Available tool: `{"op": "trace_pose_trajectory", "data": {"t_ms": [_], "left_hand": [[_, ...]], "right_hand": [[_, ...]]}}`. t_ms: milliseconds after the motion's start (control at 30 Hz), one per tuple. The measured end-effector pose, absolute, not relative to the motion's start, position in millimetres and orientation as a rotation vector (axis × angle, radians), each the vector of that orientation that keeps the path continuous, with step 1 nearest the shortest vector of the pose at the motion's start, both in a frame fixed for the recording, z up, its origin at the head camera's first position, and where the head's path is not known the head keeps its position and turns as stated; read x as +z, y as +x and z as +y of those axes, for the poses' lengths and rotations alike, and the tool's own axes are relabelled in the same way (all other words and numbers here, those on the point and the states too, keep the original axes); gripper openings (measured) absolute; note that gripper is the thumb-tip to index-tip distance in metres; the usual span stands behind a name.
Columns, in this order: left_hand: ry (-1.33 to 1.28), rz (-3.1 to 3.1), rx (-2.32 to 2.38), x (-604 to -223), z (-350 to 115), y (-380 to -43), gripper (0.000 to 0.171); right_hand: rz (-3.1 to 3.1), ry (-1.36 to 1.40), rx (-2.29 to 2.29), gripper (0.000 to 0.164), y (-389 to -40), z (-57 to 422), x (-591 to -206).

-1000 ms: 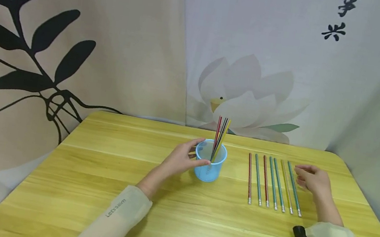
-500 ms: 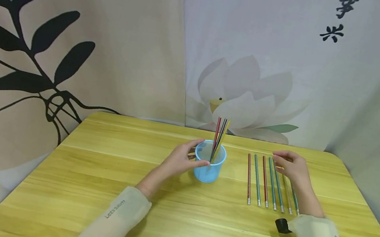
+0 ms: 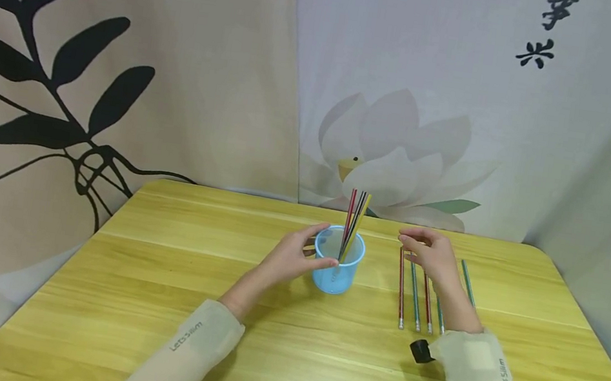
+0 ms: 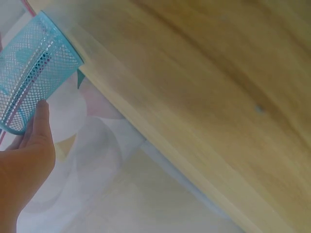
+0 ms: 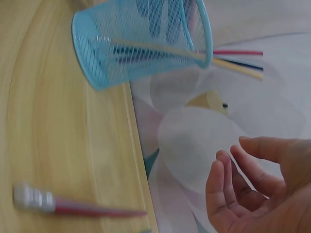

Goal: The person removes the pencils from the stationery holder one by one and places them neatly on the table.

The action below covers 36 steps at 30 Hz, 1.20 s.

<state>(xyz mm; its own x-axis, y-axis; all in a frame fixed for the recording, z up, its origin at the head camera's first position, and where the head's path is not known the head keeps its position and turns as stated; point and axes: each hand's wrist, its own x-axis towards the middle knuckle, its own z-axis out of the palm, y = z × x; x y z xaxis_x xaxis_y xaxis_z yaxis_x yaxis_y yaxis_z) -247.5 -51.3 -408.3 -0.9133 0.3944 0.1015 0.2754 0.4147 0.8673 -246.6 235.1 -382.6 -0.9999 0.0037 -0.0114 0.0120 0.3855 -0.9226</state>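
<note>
A light-blue mesh pencil cup (image 3: 335, 278) stands upright on the table, with several red, black and yellow pencils (image 5: 238, 63) leaning in it. My left hand (image 3: 292, 255) grips the cup, its thumb on the near side and the fingers round the far side. To the cup's right lies a row of red and teal pencils, their eraser ends towards me. Over their far ends is my right hand (image 3: 430, 255), fingers loosely bent and holding nothing, closest to the leftmost red pencil (image 3: 401, 288). The right forearm hides part of the row; one teal pencil (image 3: 468, 284) shows beyond it.
The wooden table (image 3: 144, 337) ends at the back against a printed cloth (image 3: 228, 75) with leaves and a lotus. A small black object (image 3: 421, 351) sits at the right sleeve's cuff.
My right hand has moved left along the row, from beside the rightmost teal pencil to above the leftmost pencils. The left hand and the cup have stayed put.
</note>
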Motion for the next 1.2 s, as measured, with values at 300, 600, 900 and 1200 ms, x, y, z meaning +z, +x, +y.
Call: {"op": "trace_pose_trajectory", "data": {"t_ms": [300, 600, 900, 1200], "left_hand": [[0.604, 2.541, 1.506, -409.2, -50.5, -248.9, 0.082], [0.609, 2.547, 1.513, -407.5, -50.8, -249.1, 0.082], [0.599, 2.541, 1.512, -408.8, -52.0, -249.8, 0.082], [0.624, 2.552, 1.508, -411.2, -52.7, -250.3, 0.083]], "right_hand": [[2.570, -0.043, -1.796, 0.040, -254.5, 205.1, -381.6], [2.558, -0.087, -1.859, 0.035, -261.6, 183.7, -382.3], [2.547, -0.131, -1.873, 0.037, -262.7, 170.9, -384.5], [2.606, -0.071, -1.788, 0.036, -263.8, 160.0, -386.0]]}}
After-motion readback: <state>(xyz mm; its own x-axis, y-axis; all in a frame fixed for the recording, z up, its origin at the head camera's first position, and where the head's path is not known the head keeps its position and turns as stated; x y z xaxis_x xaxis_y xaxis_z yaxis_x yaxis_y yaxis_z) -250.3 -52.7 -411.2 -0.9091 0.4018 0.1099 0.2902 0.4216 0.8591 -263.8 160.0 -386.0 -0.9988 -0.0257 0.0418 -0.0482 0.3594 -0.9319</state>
